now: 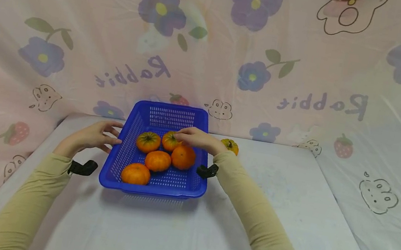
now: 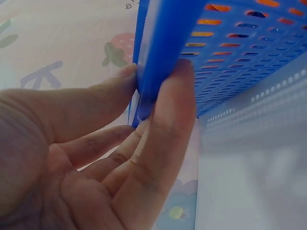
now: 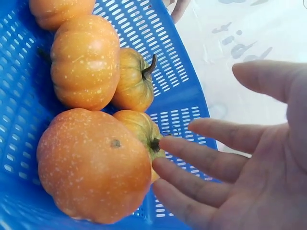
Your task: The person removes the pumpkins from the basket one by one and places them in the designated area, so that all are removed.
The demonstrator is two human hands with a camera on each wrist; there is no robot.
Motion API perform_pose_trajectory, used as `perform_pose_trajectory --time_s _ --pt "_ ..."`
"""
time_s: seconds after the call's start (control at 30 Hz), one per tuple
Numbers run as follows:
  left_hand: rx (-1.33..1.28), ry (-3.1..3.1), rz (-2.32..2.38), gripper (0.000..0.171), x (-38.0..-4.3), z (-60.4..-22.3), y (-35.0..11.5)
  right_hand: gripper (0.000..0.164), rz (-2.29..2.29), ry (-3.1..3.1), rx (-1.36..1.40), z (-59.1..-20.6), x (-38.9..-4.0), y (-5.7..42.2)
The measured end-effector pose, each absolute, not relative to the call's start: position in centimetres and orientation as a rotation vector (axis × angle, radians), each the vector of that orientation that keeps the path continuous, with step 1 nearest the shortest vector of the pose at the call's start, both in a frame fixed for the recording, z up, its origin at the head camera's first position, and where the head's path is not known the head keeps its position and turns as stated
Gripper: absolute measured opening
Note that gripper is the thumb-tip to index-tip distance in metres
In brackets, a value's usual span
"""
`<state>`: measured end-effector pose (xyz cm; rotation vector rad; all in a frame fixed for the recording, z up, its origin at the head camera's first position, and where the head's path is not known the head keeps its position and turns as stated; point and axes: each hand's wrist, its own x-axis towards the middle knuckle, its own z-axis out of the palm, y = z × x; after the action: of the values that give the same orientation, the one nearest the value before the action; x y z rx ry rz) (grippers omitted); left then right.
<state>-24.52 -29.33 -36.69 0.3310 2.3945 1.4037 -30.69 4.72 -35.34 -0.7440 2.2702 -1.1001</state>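
Note:
A blue plastic basket [image 1: 158,191] with slotted walls holds several small orange pumpkins [image 1: 157,161]. At its left side, my left hand [image 1: 94,136] pinches the rim [image 2: 165,38], thumb on one face and index finger on the other. Over the right part of the basket is my right hand [image 1: 198,138], fingers extended and spread, palm showing in the right wrist view. Its fingertips are close to a greenish-orange pumpkin [image 3: 136,125] and the large orange one [image 3: 93,165]; whether they touch cannot be told. Nothing is gripped in that hand.
Another yellow-green pumpkin [image 1: 230,146] sits on the white table [image 1: 279,225] outside the basket, partly behind the right wrist. A patterned curtain [image 1: 212,48] hangs behind and around the table. Dark wrist mounts [image 1: 83,167] stick out from both sleeves.

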Motion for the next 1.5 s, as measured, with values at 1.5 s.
perform_pose_trajectory --time_s 1.5 --pt "0.329 2.394 1.424 0.067 -24.3 -36.9 -29.4 0.041 -0.737 2.337 -0.732 -35.2 -31.2 3.4"
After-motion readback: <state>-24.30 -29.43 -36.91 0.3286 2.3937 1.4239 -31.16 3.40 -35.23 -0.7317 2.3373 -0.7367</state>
